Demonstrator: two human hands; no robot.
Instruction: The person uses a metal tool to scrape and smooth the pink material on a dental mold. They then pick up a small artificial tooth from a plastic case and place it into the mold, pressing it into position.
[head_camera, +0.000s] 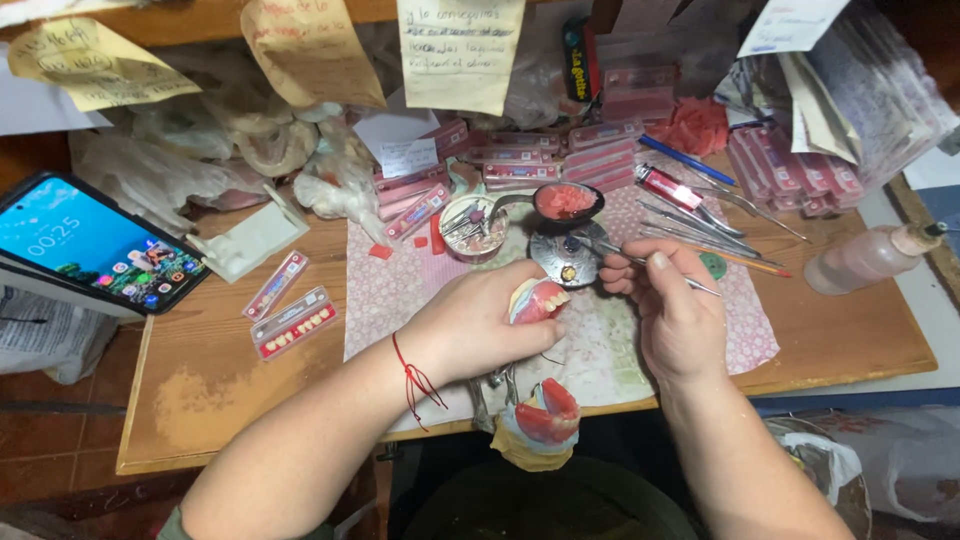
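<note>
**Desk:** What do your hands have at the bench?

**Operator:** My left hand (480, 325) is clenched around a pink wax denture base set with a row of white teeth (537, 299), held above the patterned pink cloth (745, 330) at the middle of the wooden worktable (200, 385). My right hand (672, 315) grips a thin metal wax-carving tool (640, 262); its tip points toward a small round metal burner (566, 252), just beside the denture.

**Desk:** And around them?

**Operator:** A spoon holding red wax (565, 200) sits over the burner. A plaster model with pink wax rims (540, 422) rests at the table's near edge, below my left hand. Two clear tooth cards (290, 312) lie to the left, near a propped smartphone with a lit screen (95, 245). A translucent squeeze bottle (868, 258) lies at far right.
</note>
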